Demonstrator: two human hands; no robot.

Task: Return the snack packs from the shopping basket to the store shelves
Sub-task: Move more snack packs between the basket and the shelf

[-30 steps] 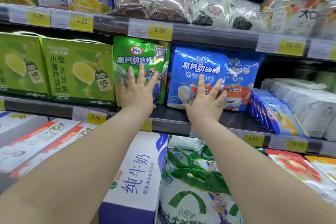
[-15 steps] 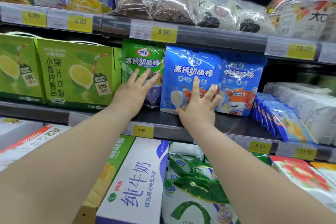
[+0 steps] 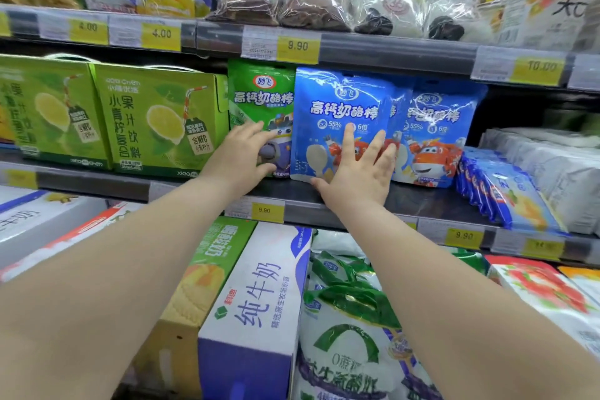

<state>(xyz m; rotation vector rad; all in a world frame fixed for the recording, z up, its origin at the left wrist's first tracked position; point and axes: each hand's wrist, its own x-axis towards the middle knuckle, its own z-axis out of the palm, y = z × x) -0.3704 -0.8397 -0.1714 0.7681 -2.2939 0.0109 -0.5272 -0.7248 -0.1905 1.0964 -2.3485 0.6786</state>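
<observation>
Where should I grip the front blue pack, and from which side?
Probably the lower left corner, pinched from the front. The blue pack stands upright on the shelf with that corner curling forward, free. The green pack crowds its left edge, a second blue pack its right, and the rail above sits close over its top.

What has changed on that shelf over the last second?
The front blue cheese-stick pack slid left and now overlaps the right edge of the green cheese-stick pack, with the right hand pressing flat on it throughout. The left hand dropped from the green pack's middle to its lower left, fingers now pointing right. Nothing was gripped or let go. The rear blue pack and lime drink boxes stayed put.
</observation>
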